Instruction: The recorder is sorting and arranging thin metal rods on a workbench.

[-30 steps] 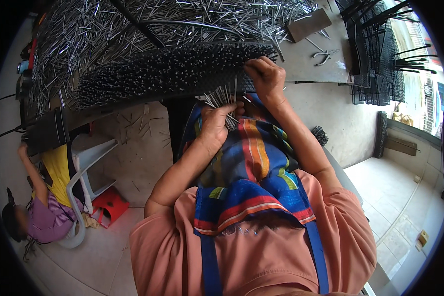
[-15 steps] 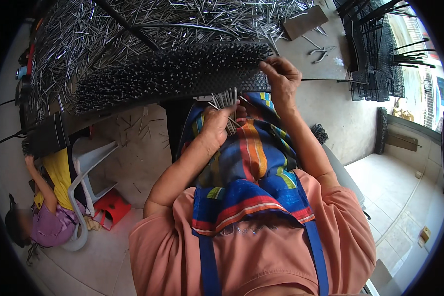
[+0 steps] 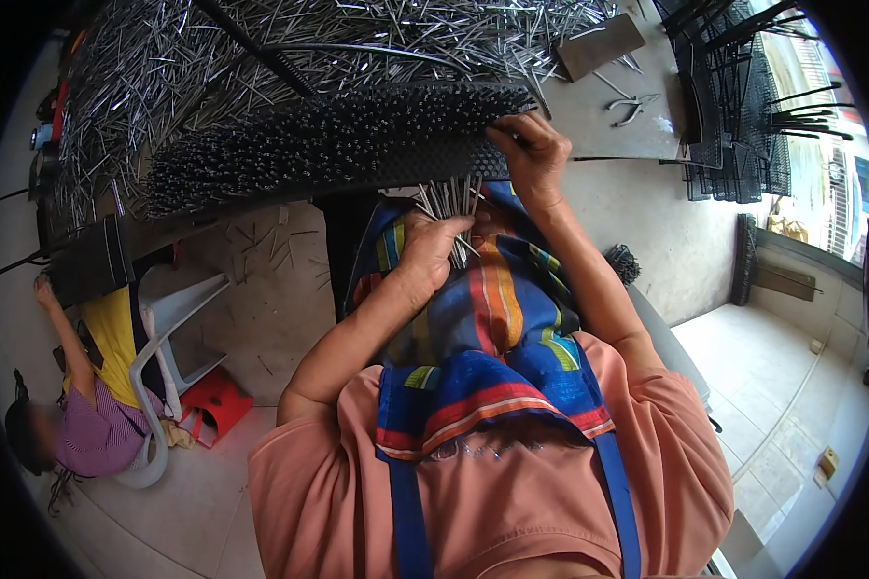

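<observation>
A table (image 3: 637,145) heaped with loose pins (image 3: 290,48) is filling the top. The black strip (image 3: 328,145) is lying at its near edge, and the right hand (image 3: 536,159), having slid rightward, is now pinching its end. At six o'clock from the strip, the left hand (image 3: 434,253) is clutching a pin bundle (image 3: 449,203).

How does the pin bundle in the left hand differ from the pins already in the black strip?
The bundle is a loose, fanned handful held by the left hand; the pins in the strip stand in dense rows. The bundle is a small cluster; the strip's pins cover a long band, steadied at its end by the right hand. Both are thin grey metal pins, like the heap on the table behind.
</observation>
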